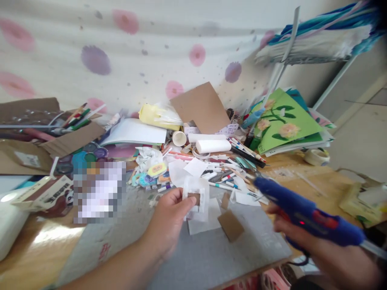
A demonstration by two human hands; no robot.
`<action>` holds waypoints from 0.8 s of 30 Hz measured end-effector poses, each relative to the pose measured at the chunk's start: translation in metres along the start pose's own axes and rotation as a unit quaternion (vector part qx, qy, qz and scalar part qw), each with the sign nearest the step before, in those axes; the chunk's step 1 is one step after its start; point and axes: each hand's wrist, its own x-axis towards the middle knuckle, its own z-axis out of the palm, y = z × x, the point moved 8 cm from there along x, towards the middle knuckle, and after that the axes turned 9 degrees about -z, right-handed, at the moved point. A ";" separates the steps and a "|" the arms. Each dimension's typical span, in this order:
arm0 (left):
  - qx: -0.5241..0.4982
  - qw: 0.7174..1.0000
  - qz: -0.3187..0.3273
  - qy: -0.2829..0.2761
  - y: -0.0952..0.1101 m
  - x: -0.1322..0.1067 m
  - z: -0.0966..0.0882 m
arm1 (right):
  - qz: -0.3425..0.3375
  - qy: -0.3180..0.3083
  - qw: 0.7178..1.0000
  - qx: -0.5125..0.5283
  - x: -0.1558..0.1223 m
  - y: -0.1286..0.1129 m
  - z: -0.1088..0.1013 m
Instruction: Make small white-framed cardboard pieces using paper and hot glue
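My left hand (171, 215) pinches a small white paper piece (202, 193) between thumb and fingers, above the grey work board (127, 253). A little brown cardboard rectangle (194, 197) lies against that paper, partly under my thumb. In my right hand (298, 235) is a blue hot glue gun (305, 213), its nozzle pointing up and left, with a small red light lit on its side. The gun's tip is apart from the paper and somewhat blurred. Below the held paper, a white paper sheet (205, 221) and a brown cardboard piece (231, 225) rest on the board.
Markers and pens (223, 185) are heaped behind the board. At the back stand a large cardboard sheet (201, 106) and a green flower picture (281, 121). Boxes (26, 157) crowd the left; a tape roll (316, 156) sits on the right.
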 end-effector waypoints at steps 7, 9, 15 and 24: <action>-0.013 1.000 -0.007 0.003 -0.002 -0.004 0.002 | -0.130 -0.150 0.977 0.073 0.003 -0.086 0.067; -0.024 1.000 -0.008 0.006 -0.001 -0.005 0.002 | -0.134 -0.153 0.978 0.054 0.002 -0.086 0.069; -0.020 0.999 -0.017 0.019 -0.002 -0.006 0.001 | -0.134 -0.157 0.978 0.019 0.003 -0.088 0.070; -0.012 1.000 -0.007 0.008 -0.004 -0.006 0.001 | -0.142 -0.122 0.982 0.022 0.003 -0.085 0.067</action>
